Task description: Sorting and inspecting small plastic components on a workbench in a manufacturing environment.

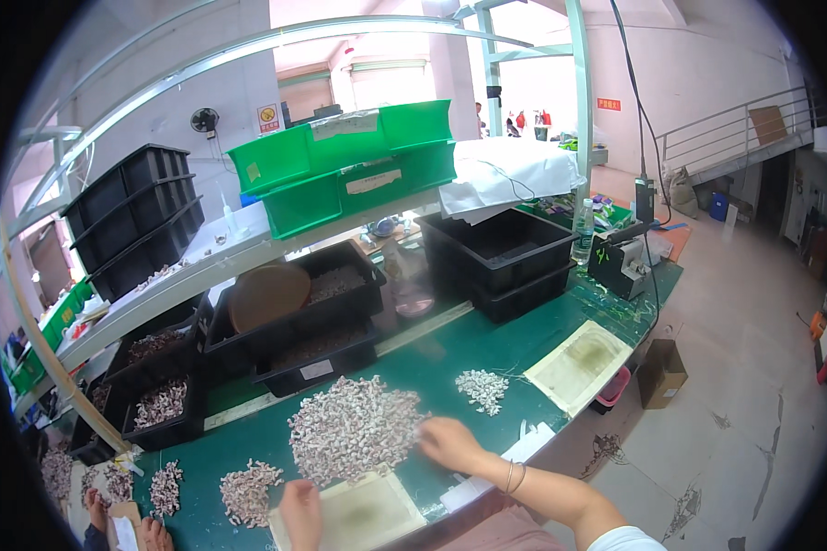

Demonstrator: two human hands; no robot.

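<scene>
A large heap of small pale, pinkish-grey pieces lies on the green worktable in front of me; their exact kind is too small to tell. At the heap's right edge, my right hand has its fingers bent together against the pieces, and whatever they pinch is hidden. My left hand, smeared by motion, is over the left edge of a cream pad, just below the heap. Smaller piles lie apart: a whiter pile to the right and a pinkish pile to the left.
Black bins line the table's back, some holding similar pieces. Green crates sit on the shelf above. Another cream pad, a bottle and a small black machine are at right. A co-worker's hands show at lower left.
</scene>
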